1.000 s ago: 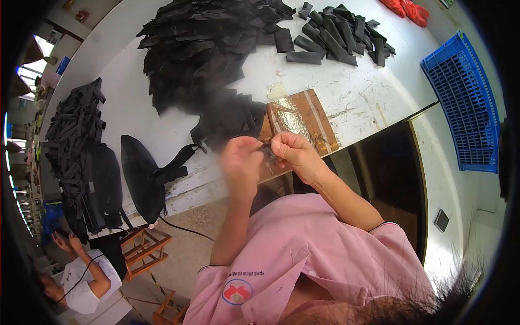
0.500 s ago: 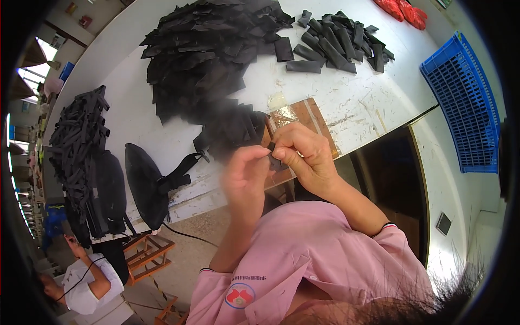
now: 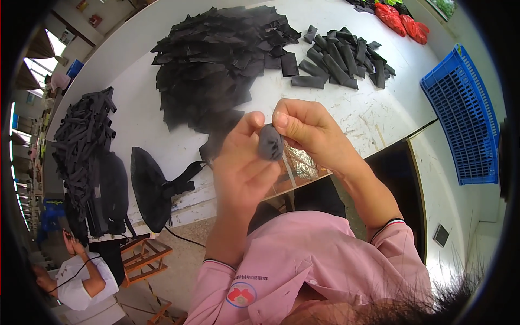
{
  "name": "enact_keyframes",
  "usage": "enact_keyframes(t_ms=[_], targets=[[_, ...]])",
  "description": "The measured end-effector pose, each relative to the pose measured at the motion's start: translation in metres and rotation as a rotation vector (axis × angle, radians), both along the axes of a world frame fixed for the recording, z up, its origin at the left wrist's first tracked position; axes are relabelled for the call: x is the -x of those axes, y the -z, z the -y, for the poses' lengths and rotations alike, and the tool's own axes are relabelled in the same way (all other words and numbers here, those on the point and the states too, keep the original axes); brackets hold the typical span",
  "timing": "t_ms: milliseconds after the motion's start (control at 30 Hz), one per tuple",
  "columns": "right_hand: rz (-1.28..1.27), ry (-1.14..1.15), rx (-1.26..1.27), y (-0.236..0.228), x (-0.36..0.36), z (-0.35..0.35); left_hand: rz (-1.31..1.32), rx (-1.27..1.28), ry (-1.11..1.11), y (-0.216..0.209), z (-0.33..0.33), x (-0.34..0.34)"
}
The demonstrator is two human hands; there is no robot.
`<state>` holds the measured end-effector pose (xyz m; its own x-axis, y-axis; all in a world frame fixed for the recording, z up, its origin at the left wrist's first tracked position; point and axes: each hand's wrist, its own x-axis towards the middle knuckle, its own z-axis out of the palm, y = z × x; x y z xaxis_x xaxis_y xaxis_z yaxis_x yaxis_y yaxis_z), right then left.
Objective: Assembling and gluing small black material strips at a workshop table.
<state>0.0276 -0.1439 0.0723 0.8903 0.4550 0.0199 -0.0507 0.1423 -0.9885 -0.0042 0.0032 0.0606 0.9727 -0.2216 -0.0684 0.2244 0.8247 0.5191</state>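
Note:
A small dark grey fabric piece (image 3: pixel 270 143), rounded and bunched like a short tube, is held up between my two hands over the table's front edge. My left hand (image 3: pixel 238 165) grips its left side, the thumb and fingers curled around it. At its upper right edge, my right hand (image 3: pixel 314 130) pinches the fabric between thumb and forefinger. Behind my left hand spreads a large heap of flat black fabric pieces (image 3: pixel 216 65). Beneath my right hand lies a brown wooden board partly covered by crinkled clear film (image 3: pixel 301 162).
Rolled black fabric tubes (image 3: pixel 338 57) are piled farther right. Black strips (image 3: pixel 81 132) and a black curved fabric item with a strap (image 3: pixel 149 189) lie left. A blue plastic basket (image 3: pixel 460 114) stands right, red bags (image 3: pixel 401 21) behind. Another person (image 3: pixel 89 281) works at lower left.
Both hands have risen and turned, so more of the fabric piece shows between them. My right hand has shifted up its edge. The view has tilted slightly.

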Motion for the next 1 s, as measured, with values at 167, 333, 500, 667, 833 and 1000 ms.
enact_keyframes(t_ms=[167,333,500,667,833,1000], targets=[[-0.262,-0.098,0.011,0.035,-0.017,0.006,-0.302,0.348,0.187,0.041,-0.011,-0.015],[-0.388,-0.128,-0.143,0.074,-0.018,0.005,-0.41,0.496,0.198,0.097,-0.014,-0.022],[-0.276,-0.136,-0.045,0.061,-0.033,-0.005,-0.491,0.694,0.077,0.059,-0.01,-0.035],[-0.395,-0.156,-0.183,0.087,-0.023,0.006,-0.562,0.73,0.079,0.095,-0.005,-0.02],[-0.254,-0.212,-0.104,0.074,-0.03,0.008,-0.23,0.392,0.058,0.055,0.001,-0.01],[-0.217,-0.25,-0.162,0.071,-0.034,0.001,0.028,-0.332,-0.206,0.045,0.015,0.01]])
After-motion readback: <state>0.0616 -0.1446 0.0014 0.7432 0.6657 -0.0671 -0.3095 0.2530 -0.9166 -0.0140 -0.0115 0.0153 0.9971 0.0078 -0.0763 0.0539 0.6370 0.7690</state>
